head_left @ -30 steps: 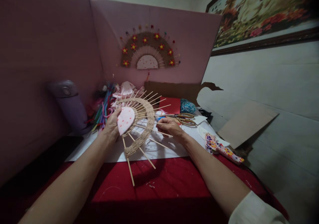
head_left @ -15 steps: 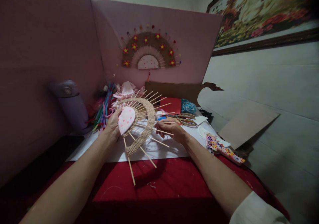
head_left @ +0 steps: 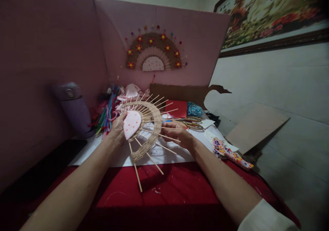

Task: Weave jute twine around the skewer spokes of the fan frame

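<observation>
A half-round woven fan (head_left: 154,135) of thin wooden sticks, banded with tan twine, is held tilted above the table. At its middle sits a pink padded half-circle (head_left: 132,124) with red dots. My left hand (head_left: 118,130) is closed on this padded part, thumb on top and fingers behind. Among the sticks on the right, my right hand (head_left: 176,132) is closed at the outer edge of the twine band. Its fingertips pass behind the band and are partly hidden.
Scissors (head_left: 191,123), blue yarn (head_left: 194,110) and red paper (head_left: 176,108) lie behind my right hand. A purple bottle (head_left: 75,113) and colourful pipe cleaners (head_left: 109,111) stand left. A flower-patterned glue gun-like object (head_left: 231,154) lies right. A finished half-round decoration (head_left: 151,49) hangs on the pink panel.
The fan has shifted slightly right and turned a little. My right hand's fingers have moved in further behind the twine band. My left hand keeps its hold.
</observation>
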Tool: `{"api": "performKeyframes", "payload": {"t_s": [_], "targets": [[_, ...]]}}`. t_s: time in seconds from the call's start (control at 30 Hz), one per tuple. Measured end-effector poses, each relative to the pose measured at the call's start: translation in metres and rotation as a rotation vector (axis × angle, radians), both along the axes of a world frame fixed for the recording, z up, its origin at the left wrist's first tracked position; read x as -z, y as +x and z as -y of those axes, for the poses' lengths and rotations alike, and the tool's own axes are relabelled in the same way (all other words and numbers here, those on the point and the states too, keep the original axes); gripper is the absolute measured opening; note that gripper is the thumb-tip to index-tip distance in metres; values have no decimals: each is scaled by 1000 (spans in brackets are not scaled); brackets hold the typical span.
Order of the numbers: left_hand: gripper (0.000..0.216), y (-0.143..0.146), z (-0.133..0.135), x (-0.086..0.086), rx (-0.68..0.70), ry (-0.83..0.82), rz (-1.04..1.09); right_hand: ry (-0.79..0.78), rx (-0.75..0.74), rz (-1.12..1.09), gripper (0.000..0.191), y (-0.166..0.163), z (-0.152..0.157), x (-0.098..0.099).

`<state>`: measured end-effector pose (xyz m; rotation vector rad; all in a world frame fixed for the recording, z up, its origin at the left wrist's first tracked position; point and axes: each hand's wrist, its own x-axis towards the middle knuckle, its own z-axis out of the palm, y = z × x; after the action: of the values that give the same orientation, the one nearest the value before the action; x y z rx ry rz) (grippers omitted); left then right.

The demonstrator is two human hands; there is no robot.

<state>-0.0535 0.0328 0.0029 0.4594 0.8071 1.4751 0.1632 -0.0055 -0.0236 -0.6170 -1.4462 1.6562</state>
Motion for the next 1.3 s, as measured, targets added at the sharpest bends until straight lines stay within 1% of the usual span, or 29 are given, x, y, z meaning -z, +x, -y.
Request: {"api": "performKeyframes", "payload": {"t_s": [0.07,0.17,0.3,0.47,0.57,0.7,0.8,0.97,1.03,1.17,1.3], "targets": [[24,0,-1,1,-4,-5,4,21,-2,19,24,0,-1,2],[26,0,-1,2,-8,-13,6,50,-10,36,23,0,-3,4],[26,0,-2,3,5,0,8,58,-29,17,25,-1,-3,3],[23,-1,-4,5,21,14,37,50,-29,-3,20,-2,0,1],[24,-1,-4,7,32,8,55,30,-21,9,22,-3,0,1],[25,-1,-3,8,89,31,40,19,-18,-7,24,-3,-2,3],[24,0,-3,7,77,25,50,19,6,-27,25,-5,-2,4],[26,5,-1,4,91,48,69,12,59,-71,33,-7,-1,5],[24,7,0,4,128,77,60,7,54,-82,33,-7,-3,6],[19,10,5,4,258,144,9,6,54,-121,30,-4,-7,7],[18,12,13,3,340,145,-39,-13,51,-150,29,0,-10,8]]}}
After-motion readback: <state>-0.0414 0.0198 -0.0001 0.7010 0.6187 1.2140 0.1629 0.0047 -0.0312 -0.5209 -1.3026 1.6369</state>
